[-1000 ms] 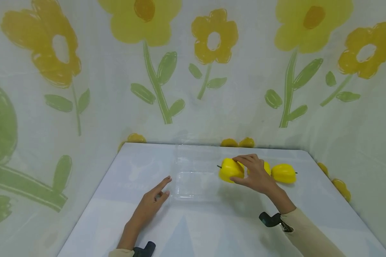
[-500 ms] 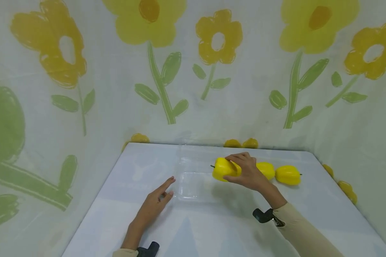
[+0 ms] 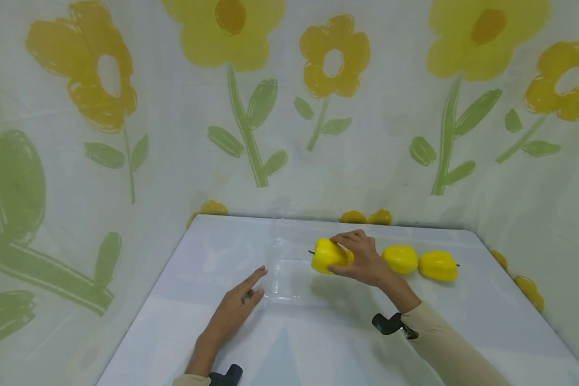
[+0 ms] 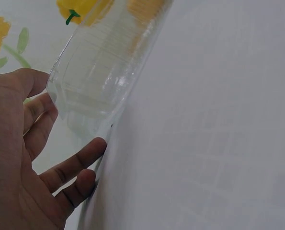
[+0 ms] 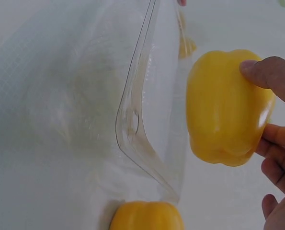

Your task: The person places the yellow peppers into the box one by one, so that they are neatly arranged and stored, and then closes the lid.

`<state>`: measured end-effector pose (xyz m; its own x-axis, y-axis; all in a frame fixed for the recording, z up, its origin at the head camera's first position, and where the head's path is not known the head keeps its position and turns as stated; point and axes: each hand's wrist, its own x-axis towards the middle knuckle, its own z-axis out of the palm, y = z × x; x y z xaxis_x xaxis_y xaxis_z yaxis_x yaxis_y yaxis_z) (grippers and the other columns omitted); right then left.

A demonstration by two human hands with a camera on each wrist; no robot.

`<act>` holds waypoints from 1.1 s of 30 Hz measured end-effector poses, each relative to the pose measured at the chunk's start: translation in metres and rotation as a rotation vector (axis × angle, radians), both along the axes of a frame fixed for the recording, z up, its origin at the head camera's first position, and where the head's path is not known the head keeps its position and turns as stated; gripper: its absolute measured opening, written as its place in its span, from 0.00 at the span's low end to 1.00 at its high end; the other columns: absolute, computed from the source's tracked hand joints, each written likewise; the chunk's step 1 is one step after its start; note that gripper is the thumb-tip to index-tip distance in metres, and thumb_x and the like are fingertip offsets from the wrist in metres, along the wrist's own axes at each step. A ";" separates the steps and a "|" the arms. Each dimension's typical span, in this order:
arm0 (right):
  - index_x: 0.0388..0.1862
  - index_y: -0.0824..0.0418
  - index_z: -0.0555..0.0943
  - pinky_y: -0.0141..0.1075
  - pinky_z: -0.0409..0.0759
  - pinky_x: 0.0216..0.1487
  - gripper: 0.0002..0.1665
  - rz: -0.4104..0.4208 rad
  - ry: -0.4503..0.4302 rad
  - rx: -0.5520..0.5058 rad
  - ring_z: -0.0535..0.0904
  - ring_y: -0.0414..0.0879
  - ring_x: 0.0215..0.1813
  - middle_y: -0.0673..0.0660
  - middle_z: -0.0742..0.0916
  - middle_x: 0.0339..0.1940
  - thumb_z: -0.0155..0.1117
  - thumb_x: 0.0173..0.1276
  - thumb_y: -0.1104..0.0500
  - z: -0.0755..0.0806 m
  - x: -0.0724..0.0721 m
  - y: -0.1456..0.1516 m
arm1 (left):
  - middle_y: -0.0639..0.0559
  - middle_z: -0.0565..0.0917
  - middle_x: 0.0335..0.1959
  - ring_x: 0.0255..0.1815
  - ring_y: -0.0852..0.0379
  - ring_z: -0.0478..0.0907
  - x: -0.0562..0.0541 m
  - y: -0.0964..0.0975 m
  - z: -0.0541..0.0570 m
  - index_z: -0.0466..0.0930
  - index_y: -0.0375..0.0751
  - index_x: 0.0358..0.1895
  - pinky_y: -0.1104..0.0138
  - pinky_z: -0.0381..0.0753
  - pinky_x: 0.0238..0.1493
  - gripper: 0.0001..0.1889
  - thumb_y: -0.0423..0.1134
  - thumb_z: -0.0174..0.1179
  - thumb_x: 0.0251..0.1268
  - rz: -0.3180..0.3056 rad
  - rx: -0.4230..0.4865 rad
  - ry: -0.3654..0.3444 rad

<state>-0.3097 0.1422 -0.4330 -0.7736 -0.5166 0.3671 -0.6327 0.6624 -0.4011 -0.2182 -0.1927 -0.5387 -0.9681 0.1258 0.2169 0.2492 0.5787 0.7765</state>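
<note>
My right hand (image 3: 359,258) grips a yellow bell pepper (image 3: 322,257), its green stem pointing left, raised over the right part of a clear plastic container (image 3: 286,297). In the right wrist view, thumb and fingers hold the pepper (image 5: 223,110) from one side, close to the container's rim (image 5: 128,112). My left hand (image 3: 232,306) is at the container's left side, fingers extended. Seen from the left wrist, its fingers (image 4: 82,158) are spread around the corner of the clear container (image 4: 92,84), fingertips right at the edge.
To the right, two more yellow bell peppers, one nearer (image 3: 399,259) and one farther right (image 3: 438,266), lie on the white table (image 3: 318,343). The container's clear lid stands open toward the back. A flower-printed curtain (image 3: 366,134) encloses the table's back and sides.
My right hand has carried the bell pepper leftward, away from the other two and farther over the container. The left hand stays at the container's side. The head view has shifted slightly.
</note>
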 end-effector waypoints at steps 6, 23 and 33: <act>0.60 0.56 0.82 0.52 0.59 0.52 0.38 0.013 -0.007 0.004 0.68 0.51 0.60 0.54 0.83 0.60 0.82 0.52 0.45 -0.003 -0.002 -0.006 | 0.78 0.62 0.73 0.43 0.66 0.75 0.001 0.000 0.000 0.65 0.67 0.75 0.63 0.74 0.42 0.27 0.50 0.56 0.76 0.006 -0.018 -0.018; 0.63 0.56 0.81 0.50 0.60 0.53 0.39 0.048 -0.017 0.053 0.68 0.51 0.61 0.55 0.82 0.61 0.81 0.54 0.43 -0.005 -0.007 -0.026 | 0.75 0.62 0.74 0.42 0.65 0.74 0.005 0.005 0.003 0.65 0.65 0.76 0.61 0.74 0.43 0.27 0.51 0.55 0.77 -0.003 -0.028 -0.007; 0.64 0.57 0.80 0.51 0.61 0.53 0.40 0.047 -0.027 0.081 0.68 0.52 0.62 0.55 0.81 0.62 0.79 0.55 0.42 -0.009 -0.011 -0.034 | 0.76 0.62 0.74 0.43 0.65 0.74 0.004 0.009 0.006 0.63 0.67 0.76 0.58 0.74 0.47 0.28 0.52 0.55 0.76 -0.013 -0.028 -0.003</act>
